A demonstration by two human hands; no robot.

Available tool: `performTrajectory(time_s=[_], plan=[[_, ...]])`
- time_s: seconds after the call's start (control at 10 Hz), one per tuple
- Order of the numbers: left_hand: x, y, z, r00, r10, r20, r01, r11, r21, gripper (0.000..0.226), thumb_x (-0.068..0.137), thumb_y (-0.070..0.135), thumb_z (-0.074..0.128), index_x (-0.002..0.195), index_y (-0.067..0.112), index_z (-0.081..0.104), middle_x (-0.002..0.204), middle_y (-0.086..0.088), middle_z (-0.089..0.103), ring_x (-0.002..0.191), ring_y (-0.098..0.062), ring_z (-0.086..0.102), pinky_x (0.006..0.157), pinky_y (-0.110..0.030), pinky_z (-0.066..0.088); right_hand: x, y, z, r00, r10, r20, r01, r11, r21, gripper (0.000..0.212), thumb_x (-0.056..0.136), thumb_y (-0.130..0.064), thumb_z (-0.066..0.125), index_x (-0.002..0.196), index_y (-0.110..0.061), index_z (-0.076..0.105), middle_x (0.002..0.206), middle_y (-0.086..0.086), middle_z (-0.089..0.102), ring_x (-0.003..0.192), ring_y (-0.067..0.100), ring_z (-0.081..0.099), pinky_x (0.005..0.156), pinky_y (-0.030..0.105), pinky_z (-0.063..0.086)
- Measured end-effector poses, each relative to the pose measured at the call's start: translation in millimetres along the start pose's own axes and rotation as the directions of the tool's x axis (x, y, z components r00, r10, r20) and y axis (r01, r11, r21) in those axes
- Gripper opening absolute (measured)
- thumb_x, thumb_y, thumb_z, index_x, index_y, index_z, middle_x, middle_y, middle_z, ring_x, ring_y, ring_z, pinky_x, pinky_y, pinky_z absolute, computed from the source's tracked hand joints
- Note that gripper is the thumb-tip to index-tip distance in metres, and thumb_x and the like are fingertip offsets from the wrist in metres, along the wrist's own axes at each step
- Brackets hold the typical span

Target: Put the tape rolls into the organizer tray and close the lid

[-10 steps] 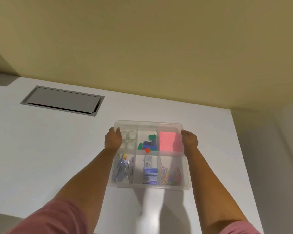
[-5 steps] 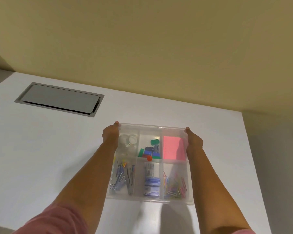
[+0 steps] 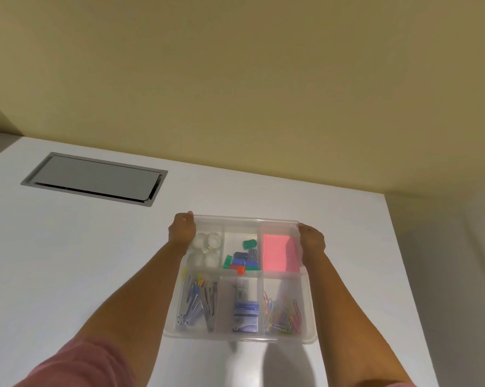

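A clear plastic organizer tray (image 3: 241, 338) sits on the white table, and a translucent lid (image 3: 246, 219) lies over it. Several clear tape rolls (image 3: 206, 248) lie in its far-left compartment. My left hand (image 3: 181, 230) grips the lid's far-left corner, fingers curled over the edge. My right hand (image 3: 312, 238) grips the far-right corner the same way. The other compartments hold coloured clips, a pink note pad (image 3: 280, 254), staplers, staple boxes and paper clips.
The white table (image 3: 68, 261) ends at a beige wall behind the tray, and its right edge runs close to the tray's right side. A grey metal cable hatch (image 3: 93, 178) is set in the table at the far left.
Both hands have slid from the tray's sides forward to its far corners. The tray sits a little further from me.
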State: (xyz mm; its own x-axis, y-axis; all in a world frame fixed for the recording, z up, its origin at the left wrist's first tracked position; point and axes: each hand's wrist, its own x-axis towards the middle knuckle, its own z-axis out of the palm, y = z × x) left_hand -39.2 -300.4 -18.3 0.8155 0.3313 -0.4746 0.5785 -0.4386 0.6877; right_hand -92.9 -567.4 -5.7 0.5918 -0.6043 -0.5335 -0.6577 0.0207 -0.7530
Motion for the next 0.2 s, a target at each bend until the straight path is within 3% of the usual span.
performTrajectory(time_s=[0.1, 0.2], plan=[[-14.5, 7.0, -8.1, 0.973, 0.232, 0.008, -0.227, 0.941, 0.253, 0.047, 0.103, 0.033, 0.034, 0.142, 0.008, 0.039, 0.149, -0.015, 0.042, 0.137, -0.031, 0.041, 0.113, -0.042, 0.031, -9.2, -5.9, -6.5, 0.992, -0.123, 0.036, 0.127, 0.972, -0.198, 0.03, 0.098, -0.014, 0.039, 0.118, -0.004, 0.06, 0.122, 0.016, 0.059, 0.112, 0.031, 0.054, 0.09, 0.033, 0.042], [-24.9, 17.4, -14.7, 0.935, 0.354, -0.007, -0.321, 0.855, 0.406, 0.048, 0.104, 0.033, 0.029, 0.146, 0.009, 0.033, 0.157, -0.013, 0.026, 0.146, -0.026, 0.026, 0.12, -0.043, 0.018, -22.7, -17.9, -9.5, 0.989, -0.145, 0.021, 0.145, 0.953, -0.264, 0.04, 0.101, -0.02, 0.035, 0.137, -0.004, 0.043, 0.144, 0.015, 0.046, 0.132, 0.033, 0.042, 0.105, 0.038, 0.036]])
